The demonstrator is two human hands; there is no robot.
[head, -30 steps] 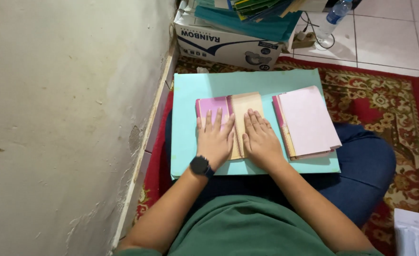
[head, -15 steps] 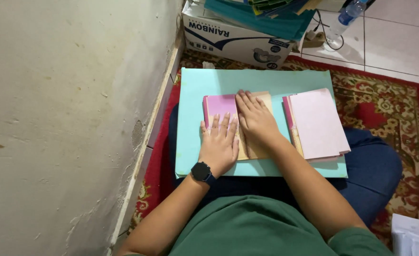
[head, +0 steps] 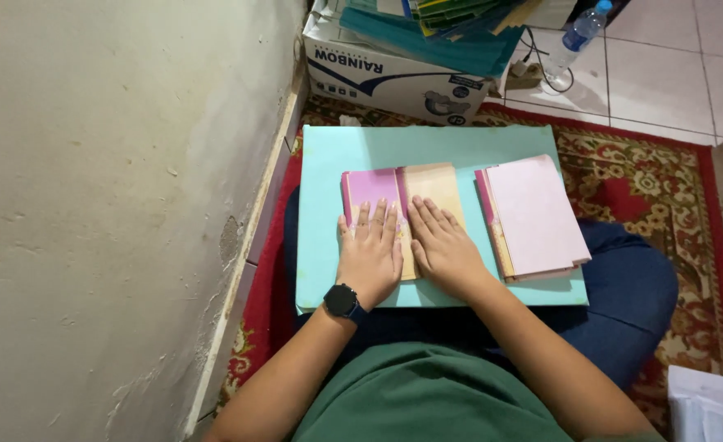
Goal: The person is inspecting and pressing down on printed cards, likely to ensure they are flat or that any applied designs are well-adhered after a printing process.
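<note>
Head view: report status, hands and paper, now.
Left hand flat on pink sheet. Right hand flat on tan sheet. Both lie on teal board. Pink stack beside, untouched.

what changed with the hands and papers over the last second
The right hand slid up the tan sheet half a second ago and has come back down beside the left hand, which stayed flat, fingers over the pink sheet. Nothing was picked up or let go. The pink stack to the right and the light blue board on the lap lie as before.
</note>
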